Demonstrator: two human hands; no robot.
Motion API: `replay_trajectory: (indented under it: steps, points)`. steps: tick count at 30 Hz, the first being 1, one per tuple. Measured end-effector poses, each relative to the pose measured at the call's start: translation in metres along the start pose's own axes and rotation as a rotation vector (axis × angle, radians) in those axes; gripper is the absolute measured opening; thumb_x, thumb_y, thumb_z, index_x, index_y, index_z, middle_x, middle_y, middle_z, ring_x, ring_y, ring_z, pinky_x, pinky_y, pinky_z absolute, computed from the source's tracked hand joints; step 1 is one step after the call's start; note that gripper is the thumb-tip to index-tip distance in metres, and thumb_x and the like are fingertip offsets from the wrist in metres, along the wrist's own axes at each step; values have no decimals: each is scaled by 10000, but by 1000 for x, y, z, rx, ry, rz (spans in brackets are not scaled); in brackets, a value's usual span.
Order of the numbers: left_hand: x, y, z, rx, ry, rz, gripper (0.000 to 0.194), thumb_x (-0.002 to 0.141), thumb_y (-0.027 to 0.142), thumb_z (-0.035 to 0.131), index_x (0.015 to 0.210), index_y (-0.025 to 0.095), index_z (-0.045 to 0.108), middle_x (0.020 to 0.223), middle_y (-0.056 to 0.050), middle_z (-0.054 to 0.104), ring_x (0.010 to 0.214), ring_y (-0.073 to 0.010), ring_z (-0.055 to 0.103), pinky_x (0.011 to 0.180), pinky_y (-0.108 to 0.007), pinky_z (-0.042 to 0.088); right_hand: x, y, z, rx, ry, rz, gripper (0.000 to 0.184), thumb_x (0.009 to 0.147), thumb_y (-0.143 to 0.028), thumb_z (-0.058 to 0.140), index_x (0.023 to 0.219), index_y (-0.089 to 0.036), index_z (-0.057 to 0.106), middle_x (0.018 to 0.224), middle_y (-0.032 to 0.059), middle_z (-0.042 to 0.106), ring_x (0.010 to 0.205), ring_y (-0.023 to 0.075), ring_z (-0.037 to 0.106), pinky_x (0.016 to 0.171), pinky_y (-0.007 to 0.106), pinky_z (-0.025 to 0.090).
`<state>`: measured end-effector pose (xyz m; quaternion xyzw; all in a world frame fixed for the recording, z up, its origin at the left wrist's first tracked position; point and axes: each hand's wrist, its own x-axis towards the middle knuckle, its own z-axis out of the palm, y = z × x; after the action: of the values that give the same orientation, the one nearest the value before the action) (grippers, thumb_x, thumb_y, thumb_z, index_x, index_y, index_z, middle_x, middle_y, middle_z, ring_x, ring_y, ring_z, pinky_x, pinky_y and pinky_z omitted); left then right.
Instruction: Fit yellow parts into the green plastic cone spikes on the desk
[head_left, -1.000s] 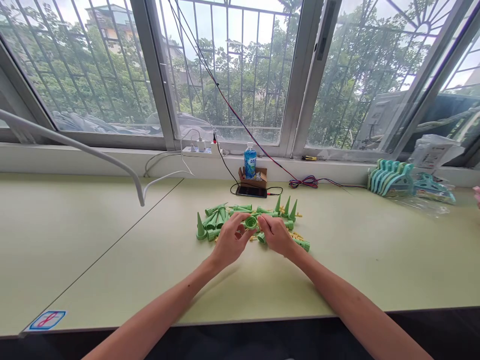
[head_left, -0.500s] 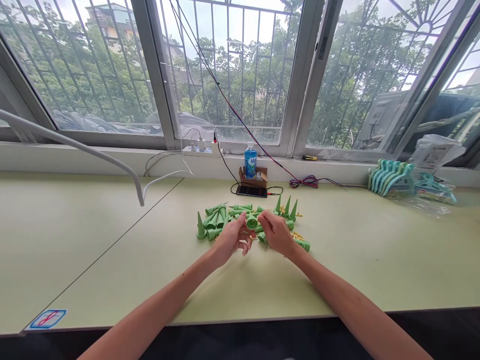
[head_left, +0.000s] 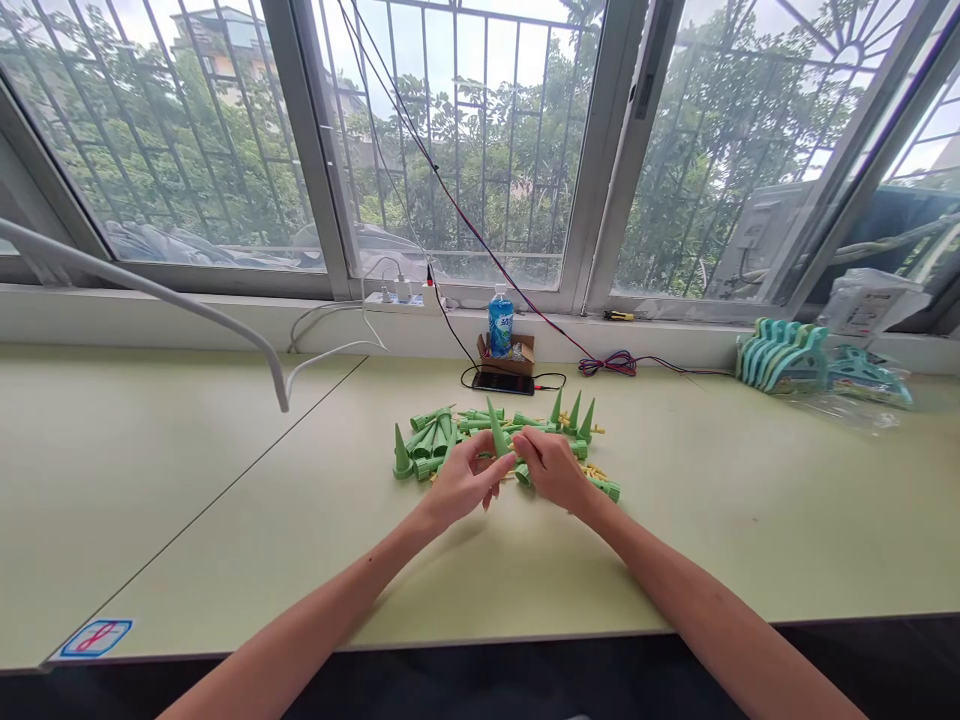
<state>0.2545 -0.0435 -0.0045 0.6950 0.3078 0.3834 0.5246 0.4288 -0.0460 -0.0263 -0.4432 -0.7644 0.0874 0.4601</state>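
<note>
My left hand (head_left: 466,482) holds a green plastic watering spike (head_left: 496,428) between thumb and fingers, its tip pointing up and slightly left. Close against its right side, my right hand (head_left: 550,464) is closed in a pinch; whatever lies between those fingertips is too small to make out. Around and behind both hands lies a pile of similar green spikes (head_left: 429,443). One spike (head_left: 401,452) stands upright at the pile's left end, and several (head_left: 574,414) stand at the right. Small yellow pieces (head_left: 595,470) lie among them, partly hidden by my right hand.
Behind the pile, a phone (head_left: 503,384) with a cable lies before a small cardboard box (head_left: 525,366) and a blue bottle (head_left: 500,322). Coiled wire (head_left: 609,363) and turquoise hangers (head_left: 784,355) are farther right. A white bent tube (head_left: 247,338) reaches in from the left.
The spike in my left hand has turned from its open round end facing me to its tip pointing up. My left thumb has shifted with it; my right hand has barely moved.
</note>
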Motion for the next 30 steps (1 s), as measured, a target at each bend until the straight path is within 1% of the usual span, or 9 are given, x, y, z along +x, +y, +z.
replay_trajectory:
  steps: [3,7,10,15,16,18,21,25,30]
  points:
    - [-1,-2,1,182,71,106,300,822,460,657,864,184,549,689,28,519,492,-79,505,388,-177,398,0,1,1,-33,-4,14,379,1013,-378,328,671,-218,314,564,-44,379,503,115,296,527,268,251]
    - [0,-9,1,370,173,255,251,847,432,632,858,186,582,847,-16,544,549,-75,498,437,-187,422,0,2,2,-37,-5,29,390,1016,-383,315,665,-216,343,565,-34,406,504,119,339,534,273,261]
    - [2,-11,1,431,214,288,244,855,433,621,887,193,593,940,-38,548,558,-77,494,441,-200,432,0,1,2,-8,14,47,393,1015,-395,324,669,-214,362,576,-32,416,516,121,352,536,270,270]
    - [1,-10,1,332,268,192,304,888,476,565,1038,212,554,1046,-55,586,493,-68,521,387,-204,408,2,-2,1,47,107,65,381,1013,-407,341,689,-211,380,582,-47,379,532,117,333,540,254,284]
    - [1,-9,1,295,277,166,313,893,492,551,1020,207,545,1012,-49,600,462,-64,517,371,-201,393,2,-3,0,57,128,68,374,1013,-405,345,695,-210,385,587,-47,380,535,116,335,542,250,288]
    - [2,-8,1,213,267,110,343,900,530,520,924,188,536,851,-21,613,397,-60,492,349,-196,366,3,-3,-1,74,161,73,361,1012,-396,353,705,-210,387,593,-49,382,538,113,337,543,244,293]
    - [4,-6,0,41,168,-8,457,886,606,487,763,168,524,626,13,550,361,-78,477,321,-197,348,2,-4,-2,81,160,50,340,1013,-369,360,718,-207,404,608,-47,387,548,112,343,550,239,299]
    - [5,-5,0,-161,18,-163,508,857,628,525,676,154,532,563,4,550,380,-83,482,334,-195,363,1,-6,-2,75,83,-31,321,1008,-328,376,718,-201,429,629,-38,418,566,111,362,574,238,314]
    - [3,-2,-1,-211,-17,-181,488,846,597,575,651,152,530,493,16,532,366,-66,437,362,-190,361,0,-6,-3,77,56,-41,332,1001,-319,389,689,-205,383,606,-44,389,551,109,335,560,238,300]
